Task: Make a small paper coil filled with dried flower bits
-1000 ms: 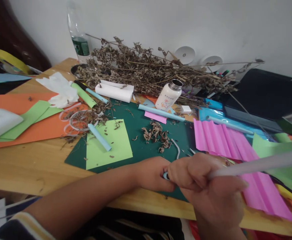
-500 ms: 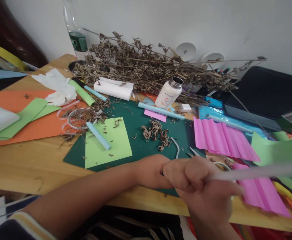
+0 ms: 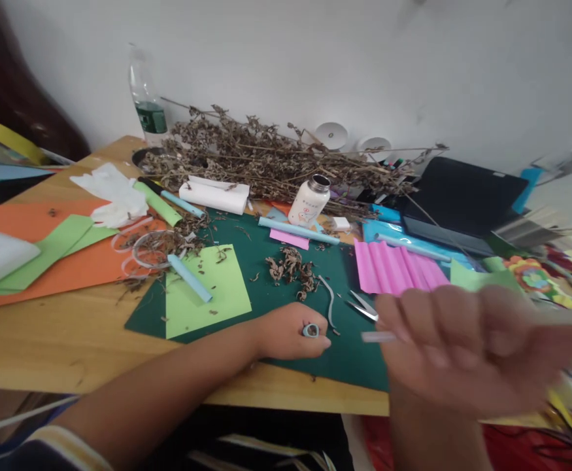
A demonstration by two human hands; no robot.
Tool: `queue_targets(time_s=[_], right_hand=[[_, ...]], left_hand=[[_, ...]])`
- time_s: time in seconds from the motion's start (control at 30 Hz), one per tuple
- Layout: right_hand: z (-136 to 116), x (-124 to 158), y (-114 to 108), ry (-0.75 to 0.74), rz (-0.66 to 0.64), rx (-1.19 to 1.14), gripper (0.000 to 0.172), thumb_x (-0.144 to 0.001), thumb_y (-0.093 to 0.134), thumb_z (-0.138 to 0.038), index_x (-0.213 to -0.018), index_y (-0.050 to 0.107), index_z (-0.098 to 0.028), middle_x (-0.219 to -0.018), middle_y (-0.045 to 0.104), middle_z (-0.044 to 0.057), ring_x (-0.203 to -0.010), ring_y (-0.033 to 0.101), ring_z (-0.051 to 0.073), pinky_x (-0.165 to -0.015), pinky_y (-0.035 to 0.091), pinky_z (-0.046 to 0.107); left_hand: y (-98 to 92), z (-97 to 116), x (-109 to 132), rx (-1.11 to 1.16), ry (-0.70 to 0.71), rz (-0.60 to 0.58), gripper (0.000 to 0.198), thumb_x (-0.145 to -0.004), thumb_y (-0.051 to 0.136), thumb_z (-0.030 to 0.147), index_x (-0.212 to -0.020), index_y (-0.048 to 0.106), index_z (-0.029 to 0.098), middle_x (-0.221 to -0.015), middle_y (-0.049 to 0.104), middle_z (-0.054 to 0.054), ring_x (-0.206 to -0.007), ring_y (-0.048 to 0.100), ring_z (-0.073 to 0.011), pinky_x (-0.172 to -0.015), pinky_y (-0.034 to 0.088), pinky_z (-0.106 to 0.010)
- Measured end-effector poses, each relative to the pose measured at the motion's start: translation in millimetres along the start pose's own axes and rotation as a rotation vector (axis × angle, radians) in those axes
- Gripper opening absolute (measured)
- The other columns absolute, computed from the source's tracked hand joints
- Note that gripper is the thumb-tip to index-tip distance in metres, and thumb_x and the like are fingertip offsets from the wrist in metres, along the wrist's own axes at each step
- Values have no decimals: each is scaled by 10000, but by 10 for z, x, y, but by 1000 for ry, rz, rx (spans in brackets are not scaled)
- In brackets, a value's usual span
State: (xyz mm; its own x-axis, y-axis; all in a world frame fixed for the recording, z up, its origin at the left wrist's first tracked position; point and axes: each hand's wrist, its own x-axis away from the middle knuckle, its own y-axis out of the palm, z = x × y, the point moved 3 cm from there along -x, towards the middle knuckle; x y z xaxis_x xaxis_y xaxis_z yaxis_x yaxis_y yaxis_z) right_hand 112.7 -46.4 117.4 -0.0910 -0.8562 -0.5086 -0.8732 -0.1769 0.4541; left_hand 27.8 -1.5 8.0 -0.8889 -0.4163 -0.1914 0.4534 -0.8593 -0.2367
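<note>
Clenched in left hand (image 3: 293, 337): rolled pale-blue paper tube (image 3: 304, 331), brown dry flakes (image 3: 311, 331) inside, over dark-green flat mat (image 3: 354, 360). Grasped in right hand (image 3: 455, 347): slim translucent rod (image 3: 374, 337), apart from tube. Probably best: squeeze lightly, align rod with mouth.

The left hand (image 3: 290, 332) is wrapped round a blue tube (image 3: 310, 331) at the near side of the worktop (image 3: 60, 340); the blurred right hand (image 3: 467, 353) grips a pale rod (image 3: 378, 337); dried leaves (image 3: 293, 265) and scissors (image 3: 367, 309) lie on the green mat (image 3: 349, 356), dried stems (image 3: 266, 147) far behind

It's a craft desk (image 3: 74, 340) (scissors (image 3: 370, 313), coloured paper (image 3: 229, 288)).
</note>
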Motion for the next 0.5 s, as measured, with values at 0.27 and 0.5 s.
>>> queue_targets(time_s=[0.27,0.5], right_hand=[[292,43,6,148,-15,39,367,-777,381,-436,-527,302,-179,-435,300,-59,-391,304,65,-390,253,213],[444,96,-4,161,-82,25,378,-764,380,-463,-527,288,-183,-467,278,-54,-426,292,77,-419,261,226]], left_hand=[[24,-10,3,41,-7,-29,221,-669,439,187,-487,322,140,-473,277,62,-461,273,-45,-429,253,-165],[25,-2,8,-48,-121,0,66,-617,466,122,-555,443,128,-543,377,49,-584,377,-73,-533,347,-153]])
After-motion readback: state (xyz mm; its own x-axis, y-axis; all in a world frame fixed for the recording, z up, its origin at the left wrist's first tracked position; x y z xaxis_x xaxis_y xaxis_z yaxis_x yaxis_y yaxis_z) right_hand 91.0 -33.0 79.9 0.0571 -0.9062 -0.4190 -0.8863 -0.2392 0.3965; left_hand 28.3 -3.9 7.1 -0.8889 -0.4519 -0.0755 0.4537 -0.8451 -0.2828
